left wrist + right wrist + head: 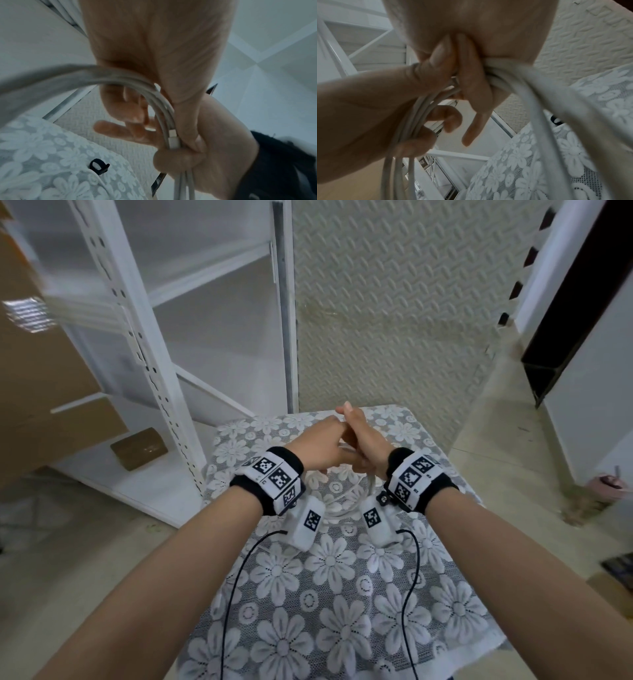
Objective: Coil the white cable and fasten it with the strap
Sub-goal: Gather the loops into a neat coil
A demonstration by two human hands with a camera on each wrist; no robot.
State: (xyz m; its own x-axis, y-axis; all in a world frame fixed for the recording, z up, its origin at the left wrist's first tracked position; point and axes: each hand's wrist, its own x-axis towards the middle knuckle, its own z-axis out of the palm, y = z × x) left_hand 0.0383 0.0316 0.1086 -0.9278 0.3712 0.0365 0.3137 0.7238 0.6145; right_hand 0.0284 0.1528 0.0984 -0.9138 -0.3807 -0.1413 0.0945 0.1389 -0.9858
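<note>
white cable (159,102) coiled | gripped by both hands | strap (98,166) on tablecloth (329,594)

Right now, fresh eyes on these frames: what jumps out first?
Two hands meet over the far end of the floral lace cloth, the left hand and right hand both gripping the coiled white cable, loops bunched together. In the left wrist view a cable connector sits pinched among the strands. The black strap lies untouched on the cloth, apart from both hands.
</note>
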